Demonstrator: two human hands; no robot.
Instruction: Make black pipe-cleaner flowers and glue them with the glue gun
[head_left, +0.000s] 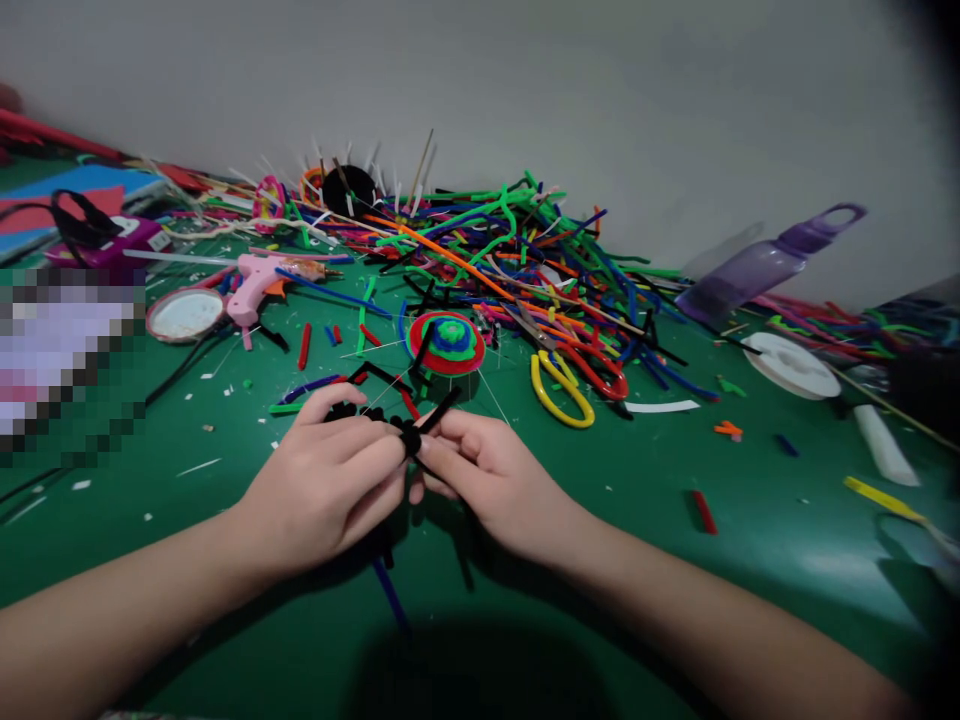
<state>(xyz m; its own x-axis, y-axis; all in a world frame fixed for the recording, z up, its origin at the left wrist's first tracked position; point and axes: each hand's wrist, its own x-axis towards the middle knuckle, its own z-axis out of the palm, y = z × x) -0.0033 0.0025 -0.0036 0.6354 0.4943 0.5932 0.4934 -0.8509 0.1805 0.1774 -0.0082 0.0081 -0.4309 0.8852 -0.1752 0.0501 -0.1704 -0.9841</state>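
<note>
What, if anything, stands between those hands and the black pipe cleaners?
Nothing visible: the left hand and right hand both grip the black pipe cleaners directly, though the fingers hide part of them.

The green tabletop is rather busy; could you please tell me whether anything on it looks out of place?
The translucent purple bottle at right looks askew because it leans rightward, though lens distortion may explain that. Small white scraps scattered at left look untidy.
</note>
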